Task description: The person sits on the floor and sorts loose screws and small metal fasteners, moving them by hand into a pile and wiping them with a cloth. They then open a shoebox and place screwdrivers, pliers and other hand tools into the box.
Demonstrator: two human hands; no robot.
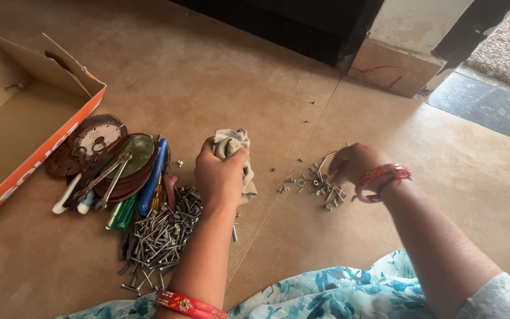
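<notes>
My left hand (219, 177) is closed around a crumpled beige cloth (234, 147), held just above the tan floor. To its left lies a big pile of long grey screws and bolts (160, 236). My right hand (352, 165) reaches down into a smaller scatter of short screws (320, 186), fingers curled and pinched at the heap; a thin screw sticks out by the fingertips. What sits between those fingers is hidden. Both wrists wear red bangles.
An open orange cardboard box (36, 153) stands at the left. Beside it lie several cutting discs (98, 139), a wrench, pliers and screwdrivers with blue (153, 174) and green handles. A wall base and dark doorway are at the back.
</notes>
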